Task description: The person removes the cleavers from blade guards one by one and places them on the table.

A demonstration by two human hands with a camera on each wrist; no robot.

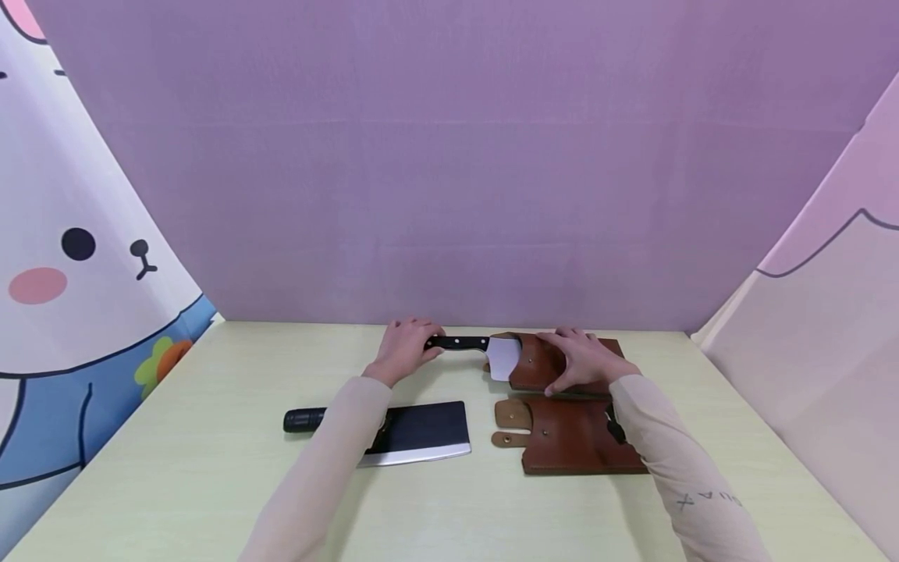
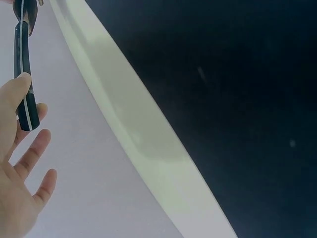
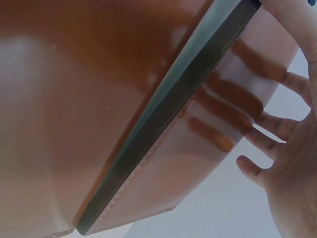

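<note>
Toward the back of the table, my left hand [image 1: 407,349] pinches the end of a knife's black riveted handle [image 1: 463,343] between thumb and index finger; in the left wrist view the other fingers stand apart from it. The knife's broad silver blade [image 1: 502,361] lies partly inside a brown leather sheath [image 1: 532,367], which hides the rest. My right hand [image 1: 586,361] grips that sheath across its width, thumb at the near edge, fingers at the far edge. Below my left forearm lies a cleaver [image 1: 431,425] with a dark blade, silver edge and black handle.
A second brown leather sheath [image 1: 569,449] lies nearer, partly under my right forearm, with its snap strap [image 1: 509,439] pointing left. Behind the pale table [image 1: 175,468] rises a purple backdrop [image 1: 449,195]. Printed cartoon panels [image 1: 84,312] flank the sides.
</note>
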